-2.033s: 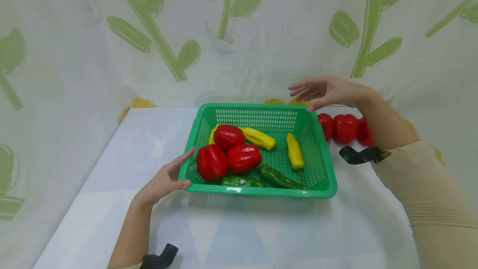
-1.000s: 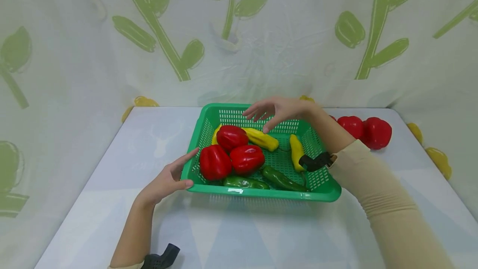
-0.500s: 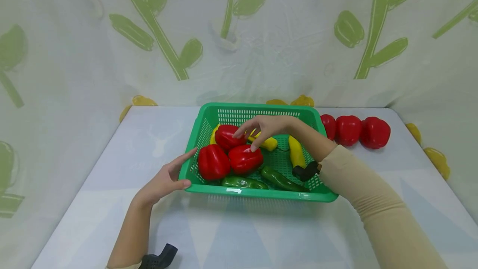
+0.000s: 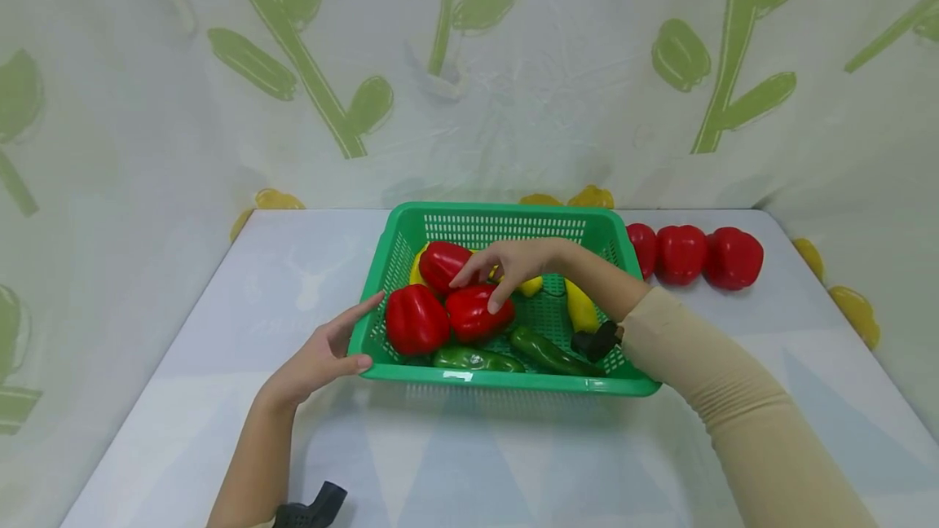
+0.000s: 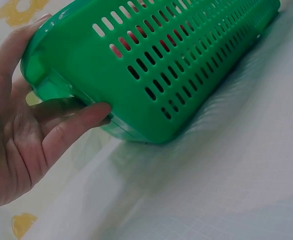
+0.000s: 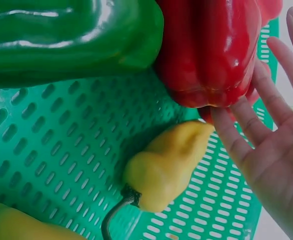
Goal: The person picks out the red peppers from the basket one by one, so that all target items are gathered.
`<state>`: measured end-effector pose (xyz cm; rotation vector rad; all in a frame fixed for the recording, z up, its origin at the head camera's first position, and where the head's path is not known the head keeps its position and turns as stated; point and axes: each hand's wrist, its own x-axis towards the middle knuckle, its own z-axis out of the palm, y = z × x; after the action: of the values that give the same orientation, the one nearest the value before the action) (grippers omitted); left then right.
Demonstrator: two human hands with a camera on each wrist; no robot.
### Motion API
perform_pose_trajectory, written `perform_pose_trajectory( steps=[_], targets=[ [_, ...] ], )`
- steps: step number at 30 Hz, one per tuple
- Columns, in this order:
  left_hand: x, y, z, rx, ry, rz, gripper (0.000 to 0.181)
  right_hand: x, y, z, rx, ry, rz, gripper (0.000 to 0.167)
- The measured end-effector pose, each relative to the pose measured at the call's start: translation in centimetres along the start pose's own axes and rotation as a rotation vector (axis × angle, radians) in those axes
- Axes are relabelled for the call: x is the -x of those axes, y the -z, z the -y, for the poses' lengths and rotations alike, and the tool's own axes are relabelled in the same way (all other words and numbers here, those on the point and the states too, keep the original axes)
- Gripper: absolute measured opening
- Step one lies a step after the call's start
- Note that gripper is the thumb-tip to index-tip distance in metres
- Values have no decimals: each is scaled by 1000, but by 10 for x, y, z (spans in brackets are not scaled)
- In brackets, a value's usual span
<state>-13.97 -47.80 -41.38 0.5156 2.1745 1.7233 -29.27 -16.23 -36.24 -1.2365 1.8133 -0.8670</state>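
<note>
My left hand [image 4: 311, 361] grips the left end of the green basket [image 4: 513, 381], thumb by the near corner. In the left wrist view, that hand [image 5: 21, 130] has its thumb against the basket wall [image 5: 71, 60]. My right hand [image 4: 517, 257] reaches in from the right, its thumb and fingers about the middle red pepper [image 4: 469, 318]. In the right wrist view, the fingers of the hand [image 6: 279, 135] touch a red pepper's [image 6: 211, 50] lower end. Two other red peppers, at the back [image 4: 440, 263] and left [image 4: 416, 320], lie against it.
Inside the basket also lie green peppers [image 4: 477, 359] [image 4: 553, 352] and yellow ones [image 4: 581, 308] [image 6: 161, 165]. Three red peppers [image 4: 681, 254] stand in a row on the table [image 4: 469, 463], right of the basket. A leaf-patterned cloth [image 4: 557, 104] hangs behind.
My right hand has come from above the basket's right rim leftward and down onto the red peppers. The back red pepper has tilted slightly. My left hand keeps its hold on the basket.
</note>
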Motion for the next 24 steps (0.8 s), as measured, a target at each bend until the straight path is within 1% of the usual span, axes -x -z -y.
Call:
perform_pose_trajectory(
  steps=[3,11,14,18,21,24],
  targets=[
    [-1,-1,0,-6,0,1,75,0,-1,-1,-20,-2,21,57],
    [2,0,0,-19,4,-9,74,-2,-3,-1,-17,-8,83,60],
    [3,0,0,-28,12,-15,75,-2,-3,0,-48,-43,100,62],
    [2,-1,0,-37,17,-19,75,-1,-5,0,-75,-112,130,66],
    [2,0,1,-35,15,-20,75,-2,-7,-1,-80,-133,147,67],
    [2,0,1,-33,15,-18,75,-2,-10,-2,-123,-151,143,65]
  ],
)
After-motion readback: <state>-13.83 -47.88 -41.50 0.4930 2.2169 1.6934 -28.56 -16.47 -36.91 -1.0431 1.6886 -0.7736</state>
